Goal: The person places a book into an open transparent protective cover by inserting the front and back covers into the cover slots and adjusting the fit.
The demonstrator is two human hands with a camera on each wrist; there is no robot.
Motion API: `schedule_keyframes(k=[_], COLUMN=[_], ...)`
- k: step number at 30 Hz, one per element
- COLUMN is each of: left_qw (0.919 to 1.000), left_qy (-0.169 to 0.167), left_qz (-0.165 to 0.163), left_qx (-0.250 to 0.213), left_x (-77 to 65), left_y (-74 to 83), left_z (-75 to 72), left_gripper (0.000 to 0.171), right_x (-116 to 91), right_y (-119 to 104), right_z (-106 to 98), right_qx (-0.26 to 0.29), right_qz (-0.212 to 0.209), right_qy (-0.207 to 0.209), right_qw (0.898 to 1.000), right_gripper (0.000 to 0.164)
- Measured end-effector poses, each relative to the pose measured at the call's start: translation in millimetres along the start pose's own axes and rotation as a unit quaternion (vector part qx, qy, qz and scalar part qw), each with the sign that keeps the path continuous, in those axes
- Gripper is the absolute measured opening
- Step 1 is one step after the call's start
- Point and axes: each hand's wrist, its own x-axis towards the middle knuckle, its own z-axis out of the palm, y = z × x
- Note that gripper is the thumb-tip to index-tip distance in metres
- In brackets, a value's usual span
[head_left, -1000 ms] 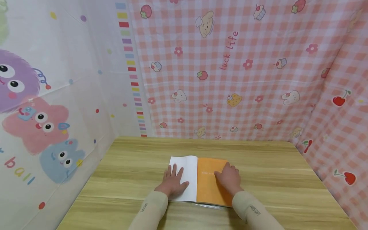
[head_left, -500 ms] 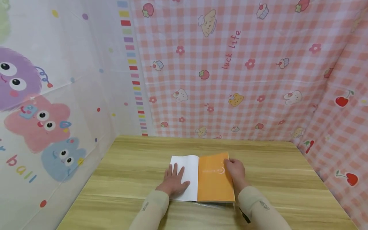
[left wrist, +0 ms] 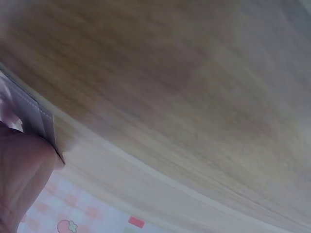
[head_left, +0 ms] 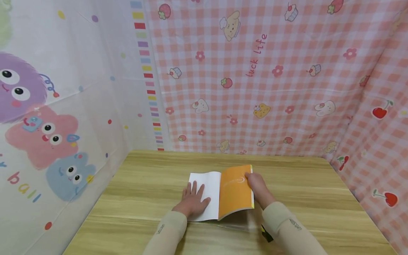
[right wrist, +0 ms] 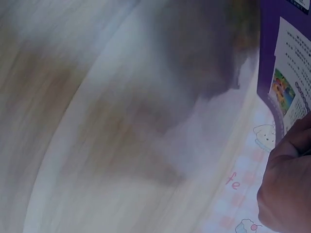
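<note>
An open book lies on the table, its white left page (head_left: 210, 191) flat and its orange right page (head_left: 236, 193) raised at the outer edge. Spread fingers of my left hand (head_left: 192, 201) rest on the white page. On the other side, my right hand (head_left: 259, 186) pinches the outer edge of the orange side, thumb on top. The right wrist view shows the purple printed underside (right wrist: 269, 63) of that side beside my right hand (right wrist: 289, 179). At the left of the left wrist view, my left hand (left wrist: 24, 170) lies against a greyish edge with a dotted line.
A clear plastic sheet edge (head_left: 236, 226) shows under the book's near side. Below the right wrist is a small black and yellow thing (head_left: 266, 233), its kind unclear. Patterned cloths (head_left: 207, 71) stand behind and beside the wooden table (head_left: 143, 184).
My right hand has shifted from lying over the orange page to its outer edge, which has come up off the table. My left hand has stayed on the white page.
</note>
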Motion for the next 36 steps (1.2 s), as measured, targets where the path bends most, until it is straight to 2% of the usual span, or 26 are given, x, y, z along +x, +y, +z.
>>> schedule_keyframes(k=[4,8,12,17,23,27,31,36], left_qw=[0.9999,0.9995,0.9997,0.9999,0.9999,0.9994,0.9991,0.9977], left_qy=[0.001,0.002,-0.003,-0.006,0.001,0.02,0.036,0.052], left_qz=[-0.003,0.0,0.003,0.003,0.009,0.021,0.023,0.022], left_qx=[-0.017,-0.03,-0.023,-0.013,0.009,0.021,0.005,-0.037], left_x=[-6.8,-12.1,-14.4,-15.9,-14.0,-11.0,-10.2,-11.4], left_y=[6.5,10.7,12.5,14.3,10.9,4.7,-0.6,0.1], left_z=[-6.9,-11.6,-13.2,-16.1,-13.3,-8.8,-6.7,-12.2], left_gripper=[0.076,0.077,0.076,0.072,0.071,0.073,0.078,0.083], right_x=[-1.8,-3.3,-4.3,-4.3,-3.4,-4.5,-6.3,-10.8], right_y=[1.2,7.3,9.5,8.1,5.2,1.9,-1.3,-6.9], right_z=[1.9,1.6,2.1,3.5,8.6,15.3,23.6,33.0], right_qx=[0.063,0.071,0.055,0.034,0.036,0.03,0.024,0.001], right_qz=[0.032,0.04,0.029,0.017,0.0,-0.01,-0.013,-0.034], right_qy=[0.0,-0.01,-0.018,-0.008,-0.013,-0.023,-0.011,-0.006], right_qw=[0.997,0.997,0.998,0.999,0.999,0.999,1.0,0.999], right_gripper=[0.03,0.031,0.037,0.05,0.04,0.04,0.04,0.044])
